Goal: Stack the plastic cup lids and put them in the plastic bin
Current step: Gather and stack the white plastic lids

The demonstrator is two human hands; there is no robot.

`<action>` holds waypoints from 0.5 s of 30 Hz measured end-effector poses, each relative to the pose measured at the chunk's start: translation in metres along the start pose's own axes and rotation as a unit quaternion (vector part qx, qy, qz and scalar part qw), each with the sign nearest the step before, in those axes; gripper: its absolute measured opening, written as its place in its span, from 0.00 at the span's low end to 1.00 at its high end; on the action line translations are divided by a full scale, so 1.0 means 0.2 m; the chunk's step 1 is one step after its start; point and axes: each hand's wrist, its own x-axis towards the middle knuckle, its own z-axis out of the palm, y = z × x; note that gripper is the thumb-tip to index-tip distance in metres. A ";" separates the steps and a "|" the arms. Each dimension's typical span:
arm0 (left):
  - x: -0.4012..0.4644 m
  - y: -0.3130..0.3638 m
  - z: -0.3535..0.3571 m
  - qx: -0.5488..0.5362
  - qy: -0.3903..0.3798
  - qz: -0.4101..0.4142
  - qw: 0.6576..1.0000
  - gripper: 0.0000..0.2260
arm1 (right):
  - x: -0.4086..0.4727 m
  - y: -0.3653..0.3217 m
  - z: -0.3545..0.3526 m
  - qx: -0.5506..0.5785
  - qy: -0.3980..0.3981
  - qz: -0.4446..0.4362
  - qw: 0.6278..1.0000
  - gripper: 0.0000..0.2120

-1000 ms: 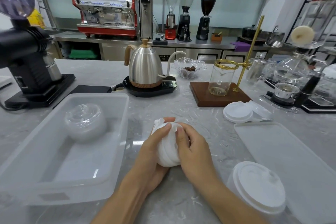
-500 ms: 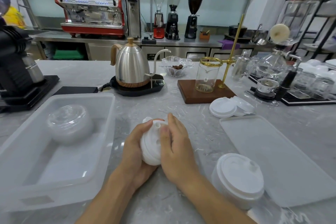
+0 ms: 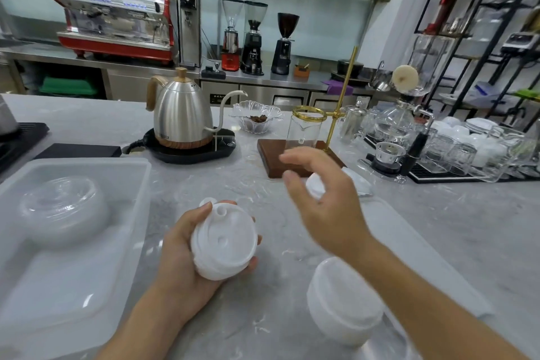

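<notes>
My left hand point(image 3: 181, 257) is shut on a stack of white cup lids point(image 3: 223, 242), held tilted above the counter's middle. My right hand point(image 3: 324, 202) hovers open with fingers spread, blurred, in the air right of that stack and just in front of loose white lids point(image 3: 317, 185) by the wooden stand. A second stack of white lids point(image 3: 342, 301) stands on the counter under my right forearm. The translucent plastic bin point(image 3: 140, 184) sits at the left, with a stack of clear domed lids point(image 3: 62, 210) inside it.
The bin's flat lid point(image 3: 409, 245) lies on the right, partly under my arm. Behind stand a steel kettle point(image 3: 182, 114) on its black base, a glass dish point(image 3: 255, 120), a glass beaker on a wooden stand point(image 3: 270, 155), and glassware point(image 3: 455, 149) at far right.
My right hand has let go of the white stack and lifted up and to the right toward the loose lids. My left hand now holds the stack alone, turned face up.
</notes>
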 end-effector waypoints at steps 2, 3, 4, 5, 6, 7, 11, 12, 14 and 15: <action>0.00 0.00 0.01 -0.003 0.000 -0.005 1.000 0.18 | 0.07 0.16 -0.09 -0.047 -0.002 0.060 0.997 0.05; -0.01 0.00 0.02 -0.005 0.000 -0.006 1.000 0.18 | 0.10 0.25 -0.13 -0.075 -0.001 0.087 0.993 0.04; -0.01 0.01 0.03 -0.008 -0.001 -0.005 1.000 0.18 | 0.13 0.33 -0.17 -0.104 -0.001 0.114 0.988 0.04; -0.01 0.01 0.04 -0.006 -0.002 -0.004 1.000 0.19 | 0.16 0.41 -0.20 -0.129 -0.004 0.145 0.981 0.04; -0.01 0.01 0.04 -0.005 0.001 -0.003 1.000 0.20 | 0.18 0.48 -0.23 -0.154 -0.011 0.177 0.972 0.04; -0.01 0.01 0.05 -0.004 0.002 -0.003 1.000 0.21 | 0.20 0.55 -0.25 -0.174 -0.016 0.200 0.964 0.04; -0.01 0.01 0.04 0.002 0.006 -0.010 1.000 0.18 | 0.25 0.71 -0.25 -0.246 -0.096 0.254 0.930 0.14; 0.00 0.01 0.04 0.002 0.006 -0.012 1.000 0.17 | 0.26 0.73 -0.24 -0.268 -0.132 0.261 0.918 0.21; 0.00 0.01 0.03 -0.001 0.007 -0.017 1.000 0.17 | 0.28 0.75 -0.21 -0.306 -0.187 0.272 0.893 0.35; 0.01 0.01 0.02 -0.002 0.008 -0.018 1.000 0.17 | 0.28 0.75 -0.19 -0.323 -0.209 0.275 0.881 0.40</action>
